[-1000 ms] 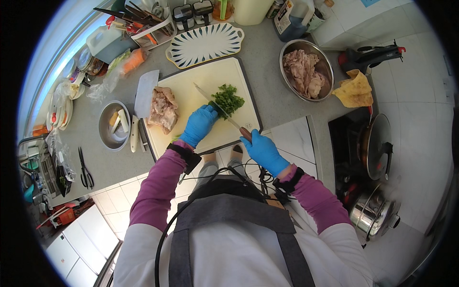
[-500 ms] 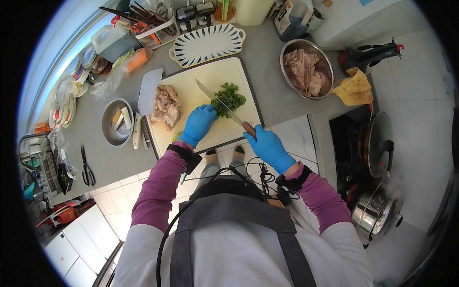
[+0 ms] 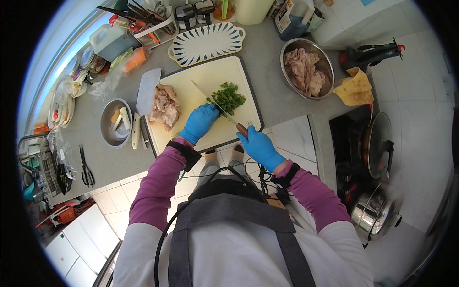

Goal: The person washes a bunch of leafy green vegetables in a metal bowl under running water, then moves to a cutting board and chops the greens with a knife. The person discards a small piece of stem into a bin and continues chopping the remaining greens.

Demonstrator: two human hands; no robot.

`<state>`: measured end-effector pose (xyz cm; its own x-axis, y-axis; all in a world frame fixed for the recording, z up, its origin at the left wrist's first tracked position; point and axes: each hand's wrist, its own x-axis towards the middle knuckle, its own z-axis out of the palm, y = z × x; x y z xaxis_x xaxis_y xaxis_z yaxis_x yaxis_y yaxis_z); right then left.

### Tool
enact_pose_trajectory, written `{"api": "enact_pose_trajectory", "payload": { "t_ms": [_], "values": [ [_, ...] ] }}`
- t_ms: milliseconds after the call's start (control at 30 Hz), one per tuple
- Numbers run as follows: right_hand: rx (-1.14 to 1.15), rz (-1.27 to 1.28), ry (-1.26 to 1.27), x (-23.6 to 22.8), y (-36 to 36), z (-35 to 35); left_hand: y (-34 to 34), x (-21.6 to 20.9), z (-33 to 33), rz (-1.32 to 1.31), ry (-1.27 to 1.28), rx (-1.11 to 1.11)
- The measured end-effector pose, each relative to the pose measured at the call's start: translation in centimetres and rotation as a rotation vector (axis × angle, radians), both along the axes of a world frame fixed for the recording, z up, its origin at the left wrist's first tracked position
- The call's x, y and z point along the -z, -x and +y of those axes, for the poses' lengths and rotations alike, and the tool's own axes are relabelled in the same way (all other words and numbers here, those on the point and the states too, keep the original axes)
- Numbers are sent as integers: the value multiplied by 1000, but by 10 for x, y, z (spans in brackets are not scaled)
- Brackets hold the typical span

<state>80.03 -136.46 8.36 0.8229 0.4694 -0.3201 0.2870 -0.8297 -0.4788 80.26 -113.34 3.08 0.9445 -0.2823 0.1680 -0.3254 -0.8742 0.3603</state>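
Close to our body, our right hand [image 3: 259, 148] in its blue glove is wrapped tight around the brown handle of the kitchen knife [image 3: 221, 111]. We hold it at the near end so the long blade can reach over the food. The knife lies slanted: its handle is near us on the right, and its tip points away and to the left, across the cutting board [image 3: 205, 81].

Our left hand [image 3: 199, 122], also in a blue glove, sits just beside the blade with its fingers curled down on the chopped green herbs [image 3: 228, 97]. It presses the pile so the leaves stay in one heap by the blade. We cannot tell if it pinches any leaves.

The herbs are in the middle of the board, a bit to the right. On the left part of the board lies a lump of raw chicken [image 3: 164, 106], kept apart from the greens.

Farther right, a metal bowl [image 3: 287, 52] holds more raw meat. Beyond the board lies a long white dish with dark leaf marks [image 3: 206, 43].
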Motion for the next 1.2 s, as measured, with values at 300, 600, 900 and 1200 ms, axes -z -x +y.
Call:
{"api": "enact_pose_trajectory", "payload": {
  "t_ms": [300, 600, 900, 1200],
  "values": [
    [66, -51, -175, -10, -12, 1, 11, -12, 4, -23, 21, -1],
    [-41, -46, -17, -30, 1, -9, 10, -6, 4, 37, -19, 30],
    [1, -11, -19, -6, -4, 1, 10, -2, 4, 12, -22, 40],
    [51, -34, -185, 6, -16, 10, 26, -23, 11, -12, -15, 137]
  ]
}}
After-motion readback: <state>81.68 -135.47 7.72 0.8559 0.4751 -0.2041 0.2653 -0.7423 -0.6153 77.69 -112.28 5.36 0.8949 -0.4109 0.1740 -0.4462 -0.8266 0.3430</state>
